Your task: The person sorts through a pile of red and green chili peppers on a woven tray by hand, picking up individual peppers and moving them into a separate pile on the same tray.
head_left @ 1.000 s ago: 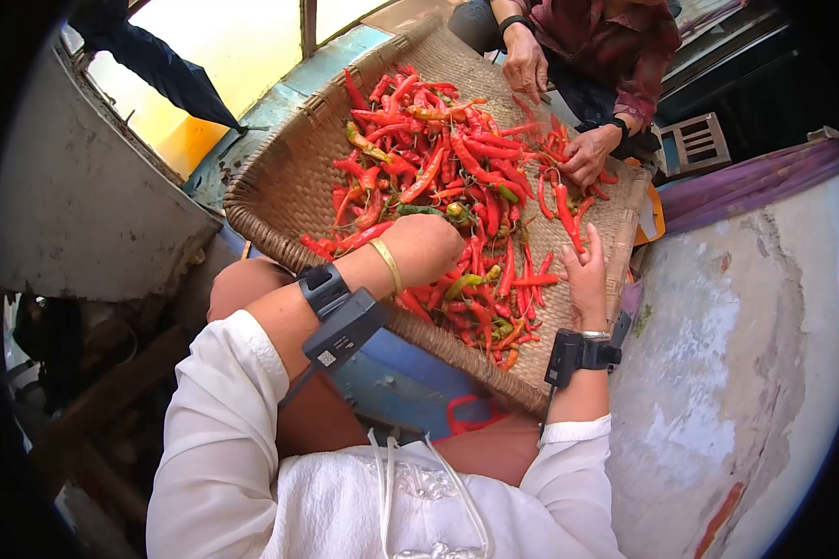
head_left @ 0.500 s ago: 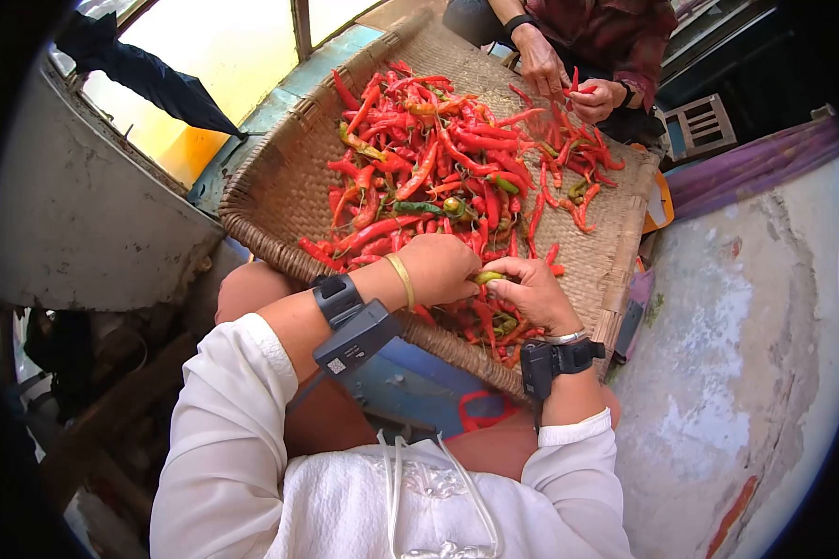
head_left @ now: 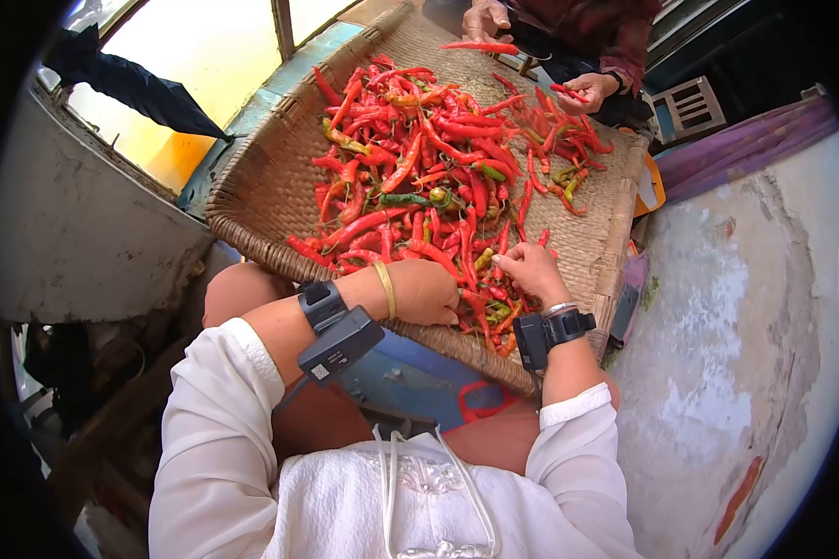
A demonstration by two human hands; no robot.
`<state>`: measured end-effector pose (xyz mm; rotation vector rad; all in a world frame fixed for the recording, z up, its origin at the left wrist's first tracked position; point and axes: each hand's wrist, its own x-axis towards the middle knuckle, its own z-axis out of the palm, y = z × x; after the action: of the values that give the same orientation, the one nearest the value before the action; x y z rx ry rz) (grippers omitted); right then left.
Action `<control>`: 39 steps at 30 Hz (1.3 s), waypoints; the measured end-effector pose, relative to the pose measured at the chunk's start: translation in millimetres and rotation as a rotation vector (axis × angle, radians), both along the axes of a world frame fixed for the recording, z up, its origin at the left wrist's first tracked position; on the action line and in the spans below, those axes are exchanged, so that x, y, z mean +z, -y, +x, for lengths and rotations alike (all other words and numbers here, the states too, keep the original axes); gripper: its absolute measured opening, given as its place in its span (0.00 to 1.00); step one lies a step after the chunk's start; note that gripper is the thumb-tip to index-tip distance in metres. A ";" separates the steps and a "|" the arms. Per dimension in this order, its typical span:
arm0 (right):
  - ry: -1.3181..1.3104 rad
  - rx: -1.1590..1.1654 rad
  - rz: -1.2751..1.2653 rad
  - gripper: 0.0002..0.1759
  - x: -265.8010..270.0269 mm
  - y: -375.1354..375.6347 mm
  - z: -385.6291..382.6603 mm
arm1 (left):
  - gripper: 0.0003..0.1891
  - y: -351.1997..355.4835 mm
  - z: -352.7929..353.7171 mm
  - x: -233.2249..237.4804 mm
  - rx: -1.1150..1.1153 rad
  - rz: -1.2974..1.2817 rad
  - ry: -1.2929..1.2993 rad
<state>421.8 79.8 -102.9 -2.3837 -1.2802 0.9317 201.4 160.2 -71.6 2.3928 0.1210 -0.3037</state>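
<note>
A big heap of red chili peppers (head_left: pixel 410 158), with a few green and yellowish ones among them, lies in a woven basket tray (head_left: pixel 252 205). Over its near edge, my left hand (head_left: pixel 421 291) is closed, fingers curled down beside the peppers; whatever they grip is hidden. My right hand (head_left: pixel 533 272) hovers at the heap's near right side with thumb and forefinger pinched together. I cannot make out anything between them. Just left of those fingertips is a yellow-green chili pepper (head_left: pixel 484 259). More red and greenish peppers (head_left: pixel 499 312) lie between my two hands.
Across the tray, another person's hands (head_left: pixel 583 91) handle chilies; one red chili (head_left: pixel 480 47) is by their other hand. A dark folded umbrella (head_left: pixel 149 88) hangs at the left by the window. A purple cloth (head_left: pixel 750 149) lies at the right.
My hands have moved apart, and the yellow-green chili pepper they held together is out of my left hand. My left hand has lowered slightly. The other person's hands have separated.
</note>
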 end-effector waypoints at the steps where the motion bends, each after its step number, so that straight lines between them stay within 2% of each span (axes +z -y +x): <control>1: 0.158 0.085 -0.007 0.18 -3.3 -0.6 -2.3 | 0.12 2.1 -1.0 -1.4 -0.001 0.022 0.019; 3: 0.191 0.086 -0.043 0.17 -3.0 -1.6 -2.3 | 0.11 2.7 -2.7 -0.6 -0.006 0.047 0.044; 7: 0.189 0.114 -0.195 0.14 -12.9 -5.9 4.9 | 0.10 0.6 -5.2 5.7 0.167 -0.059 0.232; 8: 0.198 0.118 -0.189 0.14 -12.0 -4.1 10.8 | 0.09 -0.3 -5.0 7.5 0.240 -0.096 0.291; 9: 0.118 0.093 -0.080 0.13 -8.0 0.1 16.0 | 0.09 -1.3 -3.4 5.0 0.247 -0.092 0.301; 10: 0.035 0.071 0.026 0.12 6.9 -1.2 8.2 | 0.10 -1.4 -0.7 -0.1 0.319 -0.104 0.385; 12: -0.047 0.059 0.042 0.10 41.4 0.8 -2.5 | 0.12 0.8 1.9 -1.7 0.395 -0.118 0.469; 14: -0.357 0.057 0.109 0.07 59.9 2.2 -13.0 | 0.18 3.7 4.3 5.9 0.593 -0.326 0.519; 15: -0.404 0.170 0.129 0.07 67.7 2.0 -21.3 | 0.18 3.0 7.3 1.3 0.632 -0.412 0.545; 16: -0.402 0.169 0.130 0.07 74.6 2.3 -26.9 | 0.18 1.4 7.9 4.0 0.630 -0.412 0.547; 18: -0.521 0.264 0.096 0.06 87.3 2.9 -34.9 | 0.12 -3.5 8.3 10.1 0.811 -1.019 0.391; 19: -0.602 0.241 0.073 0.07 94.5 3.1 -34.6 | 0.09 -6.1 8.3 9.1 0.837 -1.160 0.425; 20: -0.602 0.243 0.073 0.07 94.5 3.0 -28.0 | 0.09 -8.1 8.8 9.1 0.837 -1.159 0.427; 22: -0.621 0.142 0.114 0.07 88.5 7.3 -9.1 | 0.08 -5.8 7.6 8.3 0.976 -1.185 0.481; 23: -0.636 0.008 0.231 0.07 84.8 4.5 -0.1 | 0.08 -6.0 7.6 7.2 0.969 -1.191 0.456; 24: -0.640 0.006 0.231 0.07 82.9 1.4 2.7 | 0.08 -5.1 7.5 5.4 0.969 -1.190 0.451; 26: -0.634 -0.431 0.555 0.09 79.6 -1.4 7.9 | 0.07 -2.6 8.0 2.3 0.873 -1.108 0.391; 27: -0.415 -0.329 0.432 0.09 76.5 -2.2 9.0 | 0.07 -3.0 8.6 1.9 0.870 -1.106 0.388; 28: -0.419 -0.336 0.432 0.09 70.5 2.4 6.5 | 0.07 -3.3 9.6 0.8 0.847 -1.125 0.351; 30: -0.428 0.403 0.009 0.10 56.2 8.5 -13.2 | 0.07 -7.5 11.9 -0.8 0.826 -1.133 0.317; 34: -0.304 0.504 -0.034 0.11 38.6 12.0 -36.9 | 0.08 -5.7 14.1 -18.0 0.775 -0.951 0.250; 36: 0.013 0.693 -0.060 0.11 32.9 13.3 -41.2 | 0.08 -4.5 12.8 -22.9 0.727 -0.856 0.245; 38: -0.026 0.645 -0.027 0.09 24.4 15.6 -35.4 | 0.09 -2.6 9.9 -15.8 0.625 -0.581 0.292; 39: -0.175 0.564 -0.025 0.09 31.7 14.6 -33.6 | 0.08 -1.2 7.5 -0.7 0.570 -0.432 0.240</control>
<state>388.1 65.1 -71.1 -1.9226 -1.9153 1.2731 208.9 161.4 -72.3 1.8516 0.5528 0.2081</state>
